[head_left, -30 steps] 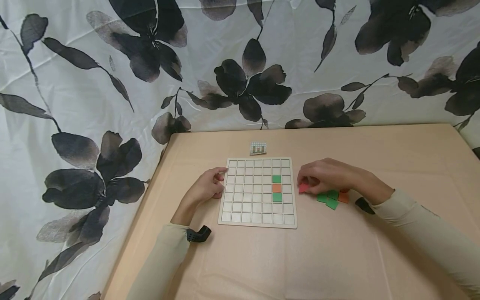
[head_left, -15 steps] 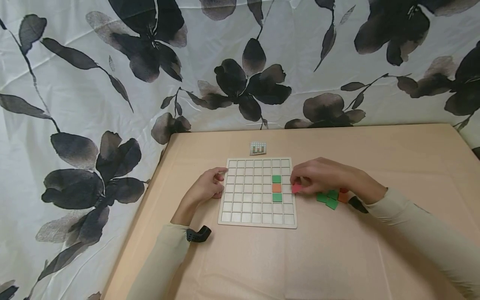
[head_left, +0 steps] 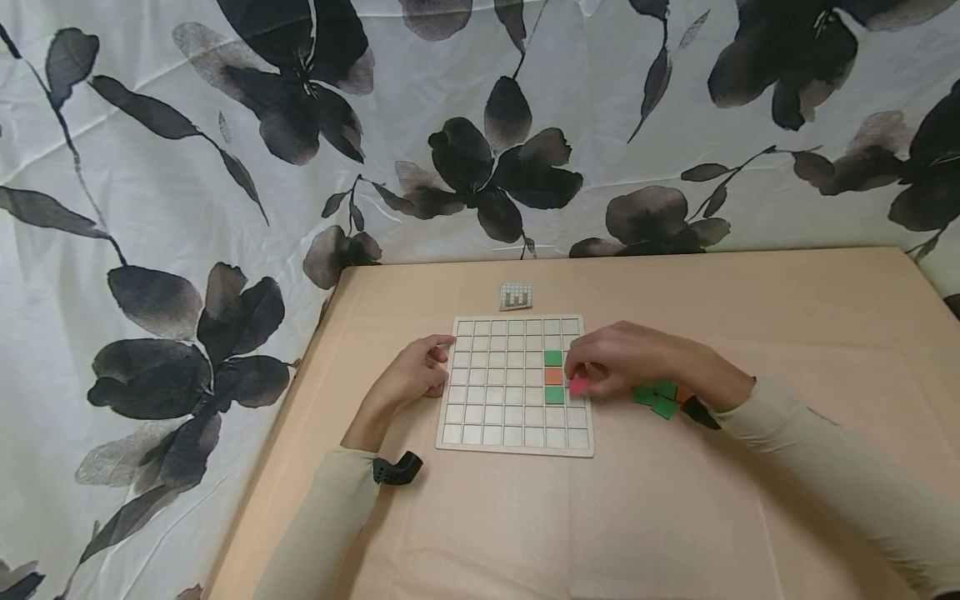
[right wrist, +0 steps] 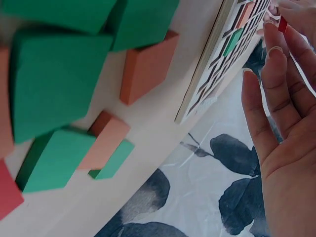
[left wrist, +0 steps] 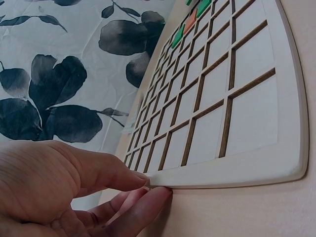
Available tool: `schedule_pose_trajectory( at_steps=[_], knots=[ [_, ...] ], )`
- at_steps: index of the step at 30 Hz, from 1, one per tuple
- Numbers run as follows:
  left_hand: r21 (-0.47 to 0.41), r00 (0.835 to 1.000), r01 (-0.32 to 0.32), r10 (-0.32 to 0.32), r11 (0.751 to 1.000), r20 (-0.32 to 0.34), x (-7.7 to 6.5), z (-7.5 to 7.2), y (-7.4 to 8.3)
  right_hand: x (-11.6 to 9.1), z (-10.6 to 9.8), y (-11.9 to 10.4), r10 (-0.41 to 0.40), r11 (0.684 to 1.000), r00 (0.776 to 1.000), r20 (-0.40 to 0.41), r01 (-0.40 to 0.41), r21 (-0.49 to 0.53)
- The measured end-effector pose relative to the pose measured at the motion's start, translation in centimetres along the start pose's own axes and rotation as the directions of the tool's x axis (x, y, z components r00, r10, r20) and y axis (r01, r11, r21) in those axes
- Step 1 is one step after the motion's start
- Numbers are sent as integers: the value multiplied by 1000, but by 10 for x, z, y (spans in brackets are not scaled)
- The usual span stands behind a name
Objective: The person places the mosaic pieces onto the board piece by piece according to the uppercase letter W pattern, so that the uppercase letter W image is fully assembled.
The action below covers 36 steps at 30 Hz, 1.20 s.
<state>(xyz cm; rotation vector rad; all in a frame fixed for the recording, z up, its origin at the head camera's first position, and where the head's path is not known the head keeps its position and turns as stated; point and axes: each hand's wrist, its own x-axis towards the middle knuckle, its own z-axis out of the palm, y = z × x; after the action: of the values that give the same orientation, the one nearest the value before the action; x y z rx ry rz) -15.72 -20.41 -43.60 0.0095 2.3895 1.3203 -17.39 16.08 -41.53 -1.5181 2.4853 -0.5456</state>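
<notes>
My right hand (head_left: pixel 615 354) pinches a small red square tile (head_left: pixel 578 387) between thumb and fingertips, over the right-hand column of a white grid board (head_left: pixel 495 454). The red tile (right wrist: pixel 283 23) also shows at the fingertips in the right wrist view. On the board a green tile (head_left: pixel 553 358), an orange tile (head_left: pixel 553 377) and another green tile (head_left: pixel 554 396) sit in cells one below the other. My left hand (head_left: pixel 412 368) rests at the board's left edge; in the left wrist view its fingertips (left wrist: pixel 140 180) touch the rim.
Right of the board lies a loose pile of green tiles (head_left: pixel 663 406) and orange tiles (head_left: pixel 682 394), partly hidden by my right wrist. A small card with a printed grid (head_left: pixel 516 296) lies behind the board. Floral fabric (head_left: pixel 480 125) hangs beyond the table.
My right hand has moved left with the red tile, from beside the board to over its right-hand column. The left hand and the board stay put.
</notes>
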Motion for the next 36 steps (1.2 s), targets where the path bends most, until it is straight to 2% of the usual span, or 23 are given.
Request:
schedule_pose_trajectory(
  at_steps=[6, 14, 25, 36],
  knots=[
    [5, 1000, 2, -2, 1000, -4, -1, 0, 1, 5, 3, -4, -13, 1000, 1000, 12, 13, 15],
    [2, 1000, 4, -4, 1000, -9, -1, 1, 2, 8, 6, -9, -64, 998, 998, -22, 64, 5],
    [4, 1000, 10, -10, 1000, -6, -1, 1, 4, 14, 14, -12, -62, 998, 998, 0, 62, 12],
    [-5, 1000, 0, 0, 1000, -4, -2, 1, 4, 17, 22, -18, -103, 995, 994, -27, 103, -10]
  ],
)
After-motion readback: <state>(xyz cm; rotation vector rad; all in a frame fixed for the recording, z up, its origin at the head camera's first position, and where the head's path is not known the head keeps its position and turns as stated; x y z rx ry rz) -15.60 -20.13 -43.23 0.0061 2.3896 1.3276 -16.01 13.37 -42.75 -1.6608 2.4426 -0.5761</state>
